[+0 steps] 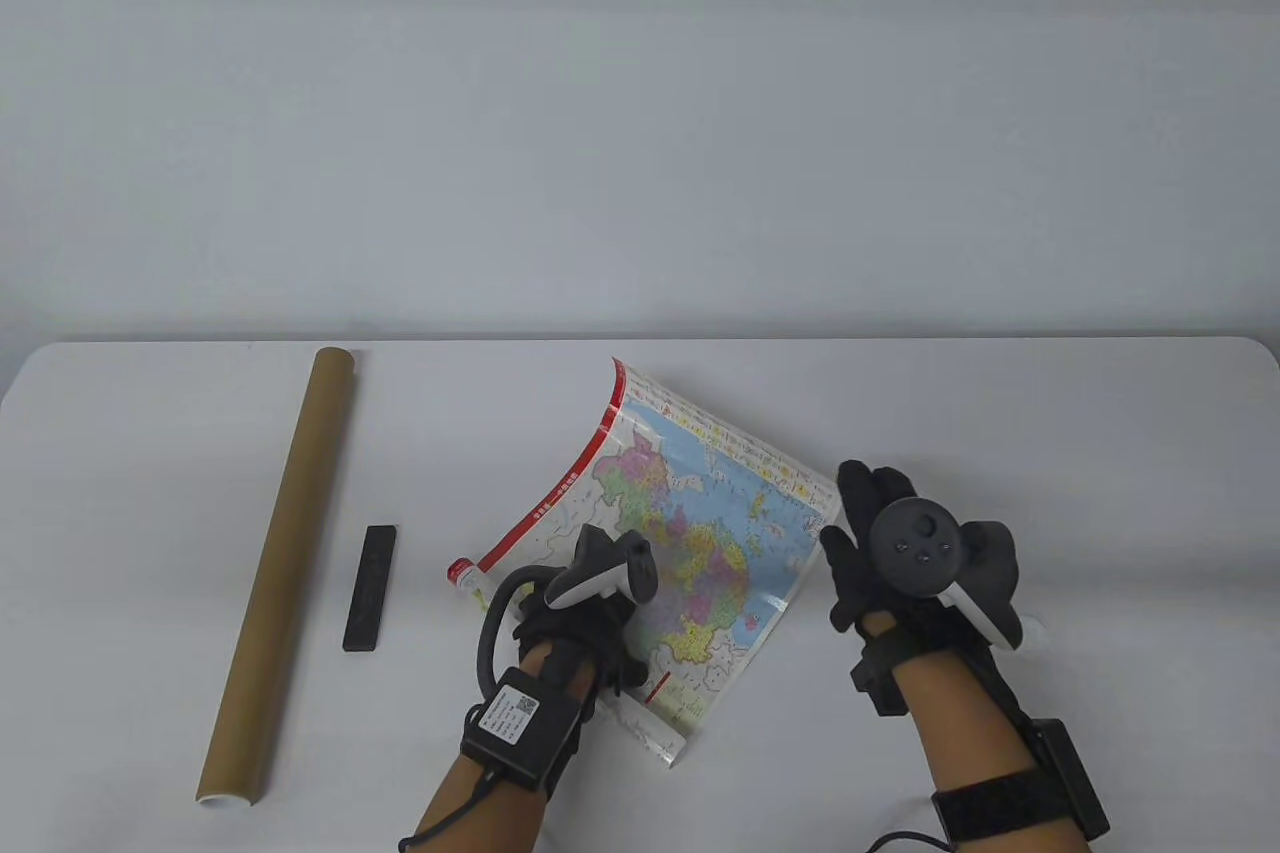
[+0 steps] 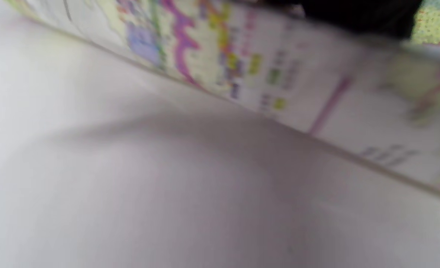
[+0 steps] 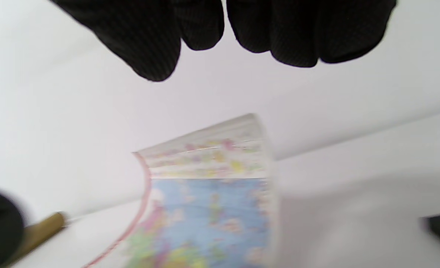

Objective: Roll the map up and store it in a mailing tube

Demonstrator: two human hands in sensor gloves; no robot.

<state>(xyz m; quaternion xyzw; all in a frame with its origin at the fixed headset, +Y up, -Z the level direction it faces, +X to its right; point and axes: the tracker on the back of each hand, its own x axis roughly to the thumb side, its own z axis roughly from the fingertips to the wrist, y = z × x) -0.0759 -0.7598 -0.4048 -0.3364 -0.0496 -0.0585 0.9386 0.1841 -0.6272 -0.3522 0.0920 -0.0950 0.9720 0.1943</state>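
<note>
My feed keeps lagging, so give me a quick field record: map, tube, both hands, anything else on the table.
map: partly unrolled, far edge curling up off the table
left hand: resting on the map's near part; whether its fingers grip is hidden
right hand: open, fingers straight, just beyond the map's right edge; contact unclear
mailing tube: lying far left, apart from the map
black bar: flat between tube and map
</note>
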